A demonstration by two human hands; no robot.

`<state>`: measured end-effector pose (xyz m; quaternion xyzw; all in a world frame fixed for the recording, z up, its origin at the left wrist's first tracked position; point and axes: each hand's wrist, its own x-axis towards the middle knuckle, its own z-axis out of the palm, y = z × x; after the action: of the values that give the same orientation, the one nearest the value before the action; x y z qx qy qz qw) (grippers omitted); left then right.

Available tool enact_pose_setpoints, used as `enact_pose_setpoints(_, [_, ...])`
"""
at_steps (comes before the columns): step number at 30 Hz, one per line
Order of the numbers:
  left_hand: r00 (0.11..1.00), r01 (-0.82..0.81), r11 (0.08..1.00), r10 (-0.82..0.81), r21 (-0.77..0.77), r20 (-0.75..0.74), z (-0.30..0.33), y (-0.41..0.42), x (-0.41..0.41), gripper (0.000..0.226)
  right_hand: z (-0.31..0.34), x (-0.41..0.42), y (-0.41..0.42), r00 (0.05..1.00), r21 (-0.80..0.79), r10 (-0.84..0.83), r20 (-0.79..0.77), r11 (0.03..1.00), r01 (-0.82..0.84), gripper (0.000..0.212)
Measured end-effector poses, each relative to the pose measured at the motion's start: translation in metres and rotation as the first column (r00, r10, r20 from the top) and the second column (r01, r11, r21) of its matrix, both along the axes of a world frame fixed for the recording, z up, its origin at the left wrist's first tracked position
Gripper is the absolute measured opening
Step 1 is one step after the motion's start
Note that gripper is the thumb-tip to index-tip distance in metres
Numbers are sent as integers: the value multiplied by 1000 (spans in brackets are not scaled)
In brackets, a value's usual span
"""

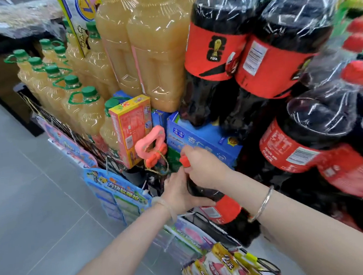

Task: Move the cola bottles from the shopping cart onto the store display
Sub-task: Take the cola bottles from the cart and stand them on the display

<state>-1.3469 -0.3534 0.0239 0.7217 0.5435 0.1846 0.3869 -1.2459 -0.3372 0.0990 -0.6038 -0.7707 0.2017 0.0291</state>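
— Where's your cola bottle (214, 196)?
— Tilted, low against the display, below the blue carton (200, 140). Your right hand (201, 170) wraps its smooth neck under the ribbed red cap (184, 161); your left hand (177, 194) cups its glossy dark shoulder.

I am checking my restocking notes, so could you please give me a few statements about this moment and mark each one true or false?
1. Both hands hold one cola bottle. True.
2. The right hand grips the neck, just below the red cap. True.
3. The left hand hangs idle. False: it holds the bottle's shoulder.
4. The juice bottles have red caps. False: green caps.
5. The held bottle stands upright. False: it is tilted.
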Motion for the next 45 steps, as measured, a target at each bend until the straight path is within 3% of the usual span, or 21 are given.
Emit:
enact_pose_setpoints(3, [978, 75, 997, -73, -7, 194, 4, -10, 16, 98, 13, 19, -19, 1000, -3, -7, -13, 1000, 7, 32])
enact_pose_setpoints(7, [966, 164, 985, -171, 56, 195, 14, -28, 41, 111, 33, 47, -47, 1000, 25, -1, -21, 1000, 2, 26])
enact_pose_setpoints(10, [966, 216, 974, -223, 64, 135, 17, -38, 62, 121, 48, 70, -66, 997, 17, 1, 73, 1000, -2, 28])
enact_pose_setpoints(20, [929, 359, 928, -345, 97, -134, 33, -75, 132, 111, 66, 148, -133, 924, 92, -113, 366, 992, 85, 32])
enact_pose_setpoints(30, [854, 486, 861, -431, 151, -292, 40, -99, 164, 112, 67, 183, -172, 941, -16, -245, 233, 967, 256, 35])
enact_pose_setpoints(40, [825, 557, 828, -544, 65, -154, 41, -136, 220, 106, 77, 226, -206, 913, -43, -332, 239, 935, 351, 29])
enact_pose_setpoints(45, [779, 619, 784, -605, 48, -164, 42, -145, 245, 105, 77, 252, -222, 900, -43, -393, 187, 912, 407, 24])
